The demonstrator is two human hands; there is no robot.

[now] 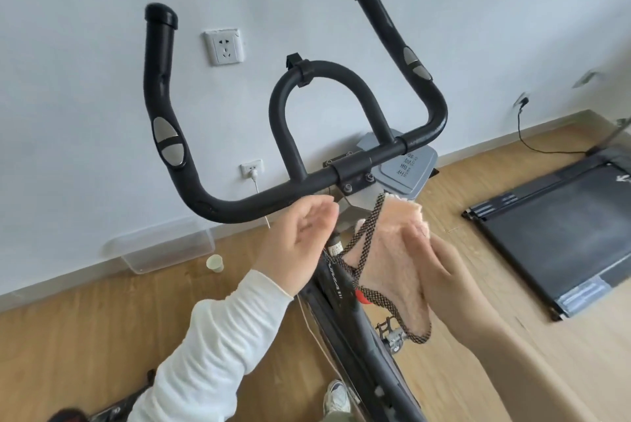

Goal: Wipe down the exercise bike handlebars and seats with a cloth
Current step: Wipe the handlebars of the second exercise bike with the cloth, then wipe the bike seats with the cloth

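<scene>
Right hand [447,271] gripped a fluffy peach-coloured cloth with a dark woven edge cord [392,258], held just below the black foam-padded bike handlebars [341,176] and not touching them. Left hand [300,244], white sleeve, was loosely open with fingers half-curled, beside the cloth and in front of the lower crossbar. Bike's black frame tube [345,305] ran down between both hands. Black treadmill deck [560,230] lay on the wooden floor [85,336] to the right. Seat out of view.
</scene>
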